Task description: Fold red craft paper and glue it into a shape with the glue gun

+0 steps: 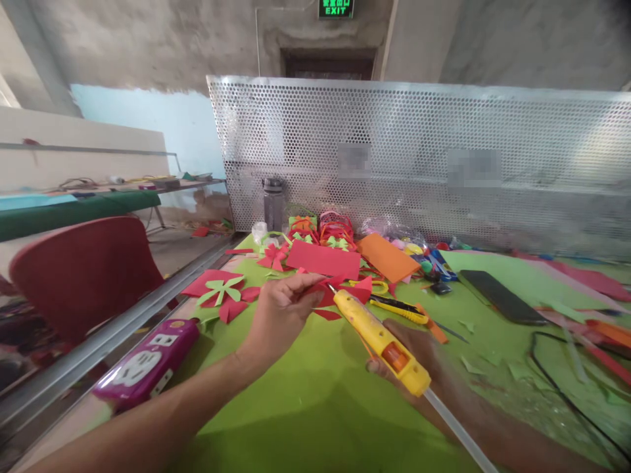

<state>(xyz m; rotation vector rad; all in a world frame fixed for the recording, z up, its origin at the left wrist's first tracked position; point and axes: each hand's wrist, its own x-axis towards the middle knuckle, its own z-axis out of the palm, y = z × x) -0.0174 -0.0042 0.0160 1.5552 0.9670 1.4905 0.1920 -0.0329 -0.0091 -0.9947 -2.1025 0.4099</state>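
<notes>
Between the thumb and fingers of my left hand [283, 312] is a red paper flower [362, 290], partly hidden by the fingers. My right hand [414, 355] grips a yellow hot glue gun [377, 338], with a clear glue stick sticking out of its back end. The gun's metal nozzle is at the red paper, close to my left fingertips; whether it touches cannot be told. Behind the flower lies a red paper rectangle [325, 259]. To the left rests a light green paper flower [219, 289] on red paper. A yellow utility knife [399, 309] lies beyond the gun.
A purple power strip [148, 364] sits at the left table edge. An orange paper sheet [388, 256], a black phone [500, 297] and a black cable [566, 387] lie to the right. A water bottle [273, 205] stands before the perforated metal panel [419, 144]. A red chair [89, 276] is at left.
</notes>
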